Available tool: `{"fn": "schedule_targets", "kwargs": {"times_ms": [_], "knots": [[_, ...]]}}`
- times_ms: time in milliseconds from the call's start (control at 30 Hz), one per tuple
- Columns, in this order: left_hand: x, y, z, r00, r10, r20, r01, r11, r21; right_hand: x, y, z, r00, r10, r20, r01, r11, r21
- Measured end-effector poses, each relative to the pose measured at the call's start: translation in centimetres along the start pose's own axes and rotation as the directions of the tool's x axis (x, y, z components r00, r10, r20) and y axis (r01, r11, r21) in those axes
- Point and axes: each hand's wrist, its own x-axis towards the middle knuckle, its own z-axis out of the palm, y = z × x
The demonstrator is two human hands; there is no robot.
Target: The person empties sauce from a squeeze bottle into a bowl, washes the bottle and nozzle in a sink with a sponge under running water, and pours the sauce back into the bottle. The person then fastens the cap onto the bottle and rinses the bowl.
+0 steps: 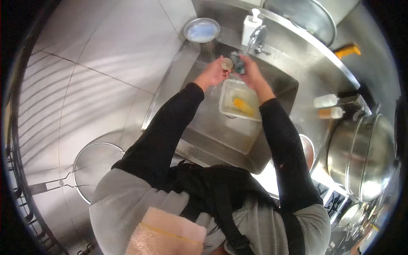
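Observation:
Under the faucet [256, 39], both hands are held close together over the sink [208, 131]. My left hand [213, 73] is closed on a small, round, pale translucent cup [227, 64], its circular end facing up toward me. In my right hand [253, 74] is a dark grey-green scrubbing pad [237, 62], right beside the cup; its exact shape is blurred. Below the hands, a white plastic basket [223, 100] sits in the sink with a yellow object [242, 105] inside, too blurred to name.
A metal bowl [187, 34] with bluish-white contents stands at the sink's back left corner. Behind the faucet is a white pump bottle [251, 27]. Two squeeze bottles [326, 100] and large metal bowls [357, 157] are on the right. A round strainer [95, 165] hangs at left.

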Motion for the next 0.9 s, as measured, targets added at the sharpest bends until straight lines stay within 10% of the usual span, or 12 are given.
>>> {"fn": "schedule_targets", "kwargs": {"times_ms": [33,67,100,200,367,433,500,567,667,833,900], "knots": [[-0.3,-0.3,2.0,0.988,0.093,-0.127,-0.089,0.995,0.036,0.7,0.8,0.4,0.984,-0.125,0.127,0.165,0.906,-0.389],[-0.2,-0.5,3.3,0.952,0.185,-0.244,-0.169,0.982,0.083,1.5,1.7,0.6,0.935,-0.249,0.254,0.351,0.536,-0.768],[1.0,-0.9,2.7,0.956,0.181,-0.231,-0.167,0.983,0.08,2.3,2.6,0.9,0.857,-0.362,0.368,0.437,0.13,-0.89],[3.8,-1.2,0.3,0.979,0.202,0.034,-0.2,0.978,-0.056,2.4,2.1,-0.3,0.659,-0.645,0.386,0.417,-0.114,-0.902],[0.5,-1.2,3.3,0.924,0.343,-0.171,-0.253,0.88,0.402,4.4,-0.3,-3.5,0.76,-0.587,-0.279,-0.001,0.428,-0.904],[1.2,-1.7,2.7,0.883,0.457,-0.109,-0.316,0.749,0.582,4.7,-0.5,-4.3,0.895,-0.307,-0.322,0.259,0.948,-0.184],[1.9,-2.0,3.3,0.84,0.542,-0.007,-0.367,0.579,0.728,0.8,-1.4,-2.8,0.957,-0.241,-0.158,0.225,0.968,-0.115],[2.1,-1.6,4.7,0.828,0.545,0.134,-0.299,0.227,0.927,-0.3,0.1,-3.4,0.869,-0.485,-0.1,0.394,0.799,-0.454],[2.7,-1.9,5.7,0.918,0.354,0.181,-0.377,0.628,0.681,-1.7,-0.2,-6.3,0.901,-0.361,-0.24,0.323,0.929,-0.182],[3.8,-2.1,6.9,0.899,0.4,0.177,-0.421,0.681,0.599,-4.9,-1.4,-6.4,0.988,-0.116,-0.098,0.146,0.901,0.409],[4.0,-2.1,7.6,0.904,0.388,0.181,-0.403,0.627,0.667,-4.7,-0.7,-4.9,0.956,-0.216,-0.2,0.269,0.916,0.296]]}}
